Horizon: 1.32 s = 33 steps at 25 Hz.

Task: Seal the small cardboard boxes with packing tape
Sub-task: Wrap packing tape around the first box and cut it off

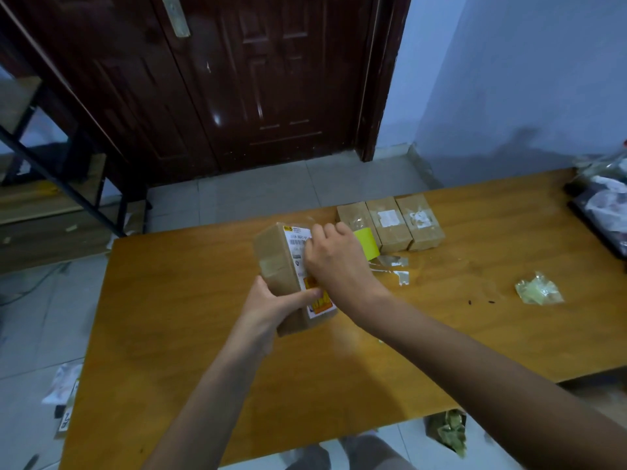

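**Fourth box in hand, three already lined up**

The left hand (271, 305) gripped the near end of a small brown cardboard box with a white-and-orange shipping label (288, 276), holding it tilted just above the orange-brown wooden table (203, 334). The right hand (334, 257) lay curled over the label face, fingers apparently pinching or pressing tape there; what exactly it held could not be made out. A yellow-cored roll of packing tape (366, 244) showed just behind that hand. Three similar brown boxes (390, 222) stood side by side beyond, glossy with tape and seemingly finished. This box looked partly taped, so sealing it probably remained.
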Tool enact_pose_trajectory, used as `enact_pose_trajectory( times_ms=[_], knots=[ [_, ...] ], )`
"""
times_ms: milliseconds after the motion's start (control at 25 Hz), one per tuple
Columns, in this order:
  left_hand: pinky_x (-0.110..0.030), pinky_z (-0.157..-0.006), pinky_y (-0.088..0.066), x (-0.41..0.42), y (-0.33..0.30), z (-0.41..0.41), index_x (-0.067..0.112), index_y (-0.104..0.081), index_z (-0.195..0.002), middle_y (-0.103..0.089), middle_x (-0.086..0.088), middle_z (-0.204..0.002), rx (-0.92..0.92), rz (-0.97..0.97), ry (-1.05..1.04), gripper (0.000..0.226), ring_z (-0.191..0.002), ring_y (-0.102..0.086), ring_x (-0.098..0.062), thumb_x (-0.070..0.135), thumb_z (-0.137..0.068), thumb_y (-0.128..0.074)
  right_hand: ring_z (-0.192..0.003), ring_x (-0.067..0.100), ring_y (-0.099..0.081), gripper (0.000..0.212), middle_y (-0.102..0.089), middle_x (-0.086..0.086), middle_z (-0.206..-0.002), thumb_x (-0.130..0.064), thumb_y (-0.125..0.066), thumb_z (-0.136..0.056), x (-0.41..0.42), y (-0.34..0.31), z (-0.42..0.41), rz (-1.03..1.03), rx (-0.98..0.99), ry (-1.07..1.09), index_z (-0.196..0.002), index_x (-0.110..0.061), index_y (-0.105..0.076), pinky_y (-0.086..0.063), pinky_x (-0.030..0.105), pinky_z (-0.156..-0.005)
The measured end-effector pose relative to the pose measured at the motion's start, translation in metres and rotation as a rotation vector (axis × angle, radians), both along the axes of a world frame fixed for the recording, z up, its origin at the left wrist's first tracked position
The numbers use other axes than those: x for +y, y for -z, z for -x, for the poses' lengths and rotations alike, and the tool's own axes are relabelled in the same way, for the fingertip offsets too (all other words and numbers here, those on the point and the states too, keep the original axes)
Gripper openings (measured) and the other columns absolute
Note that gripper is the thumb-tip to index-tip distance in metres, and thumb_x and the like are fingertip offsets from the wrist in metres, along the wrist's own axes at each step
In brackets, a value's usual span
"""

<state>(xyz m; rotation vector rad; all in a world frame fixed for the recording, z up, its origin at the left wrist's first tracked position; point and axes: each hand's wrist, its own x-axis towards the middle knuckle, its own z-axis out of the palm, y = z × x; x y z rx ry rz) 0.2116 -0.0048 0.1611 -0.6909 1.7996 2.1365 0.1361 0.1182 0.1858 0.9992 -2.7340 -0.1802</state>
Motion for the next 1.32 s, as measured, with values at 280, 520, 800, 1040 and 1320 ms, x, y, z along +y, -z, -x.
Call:
enact_pose_trajectory(
  times_ms=[280, 520, 800, 1040, 1320],
  knots=[
    [-0.035, -0.059, -0.059, 0.0, 0.013, -0.01, 0.007, -0.059, -0.115, -0.075, -0.011, -0.097, -0.024, -0.191, -0.214, 0.065, -0.082, -0.073, -0.027, 0.012, -0.053, -0.079, -0.084, 0.022, -0.054, 0.037, -0.058, 0.002, -0.096, -0.006, -0.072, -0.067, 0.086, -0.014, 0.015, 0.393, -0.223, 0.056, -0.099, -0.01, -0.055, -0.035, 0.026, -0.063],
    [-0.028, -0.056, -0.056, 0.033, 0.023, -0.024, 0.011, -0.058, -0.115, -0.075, -0.005, -0.095, -0.069, -0.137, -0.2, 0.067, -0.079, -0.073, -0.018, 0.012, -0.054, -0.086, -0.072, 0.02, -0.044, 0.033, -0.051, 0.004, -0.086, -0.002, -0.069, -0.068, 0.082, 0.008, 0.008, 0.359, -0.165, 0.079, -0.089, -0.011, -0.047, -0.034, 0.029, -0.054],
    [-0.033, -0.063, -0.057, 0.013, 0.029, -0.016, 0.012, -0.053, -0.122, -0.072, -0.005, -0.102, -0.054, 0.016, -0.243, 0.072, -0.085, -0.072, -0.02, 0.016, -0.055, -0.08, -0.082, 0.021, -0.047, 0.031, -0.052, 0.003, -0.091, -0.007, -0.065, -0.064, 0.098, -0.042, 0.016, 0.248, 0.016, -0.111, -0.091, -0.012, -0.049, -0.034, 0.028, -0.049],
    [-0.029, -0.062, -0.058, 0.005, 0.022, -0.017, 0.008, -0.053, -0.119, -0.074, -0.006, -0.099, -0.053, -0.09, -0.166, 0.052, -0.083, -0.073, -0.019, 0.005, -0.071, -0.075, -0.079, 0.023, -0.05, 0.043, -0.054, 0.004, -0.092, -0.006, -0.075, -0.061, 0.109, -0.016, 0.021, 0.231, -0.027, -0.017, -0.096, -0.011, -0.051, -0.028, 0.027, -0.045],
    [-0.032, -0.06, -0.059, -0.001, 0.016, -0.02, 0.004, -0.056, -0.119, -0.074, -0.009, -0.1, -0.028, -0.194, -0.12, 0.081, -0.084, -0.072, -0.023, 0.019, -0.044, -0.081, -0.082, 0.025, -0.048, 0.039, -0.054, 0.006, -0.093, 0.012, -0.063, -0.065, 0.113, 0.012, 0.025, 0.143, 0.009, 0.106, -0.096, -0.01, -0.053, -0.04, 0.033, -0.041]
  ],
)
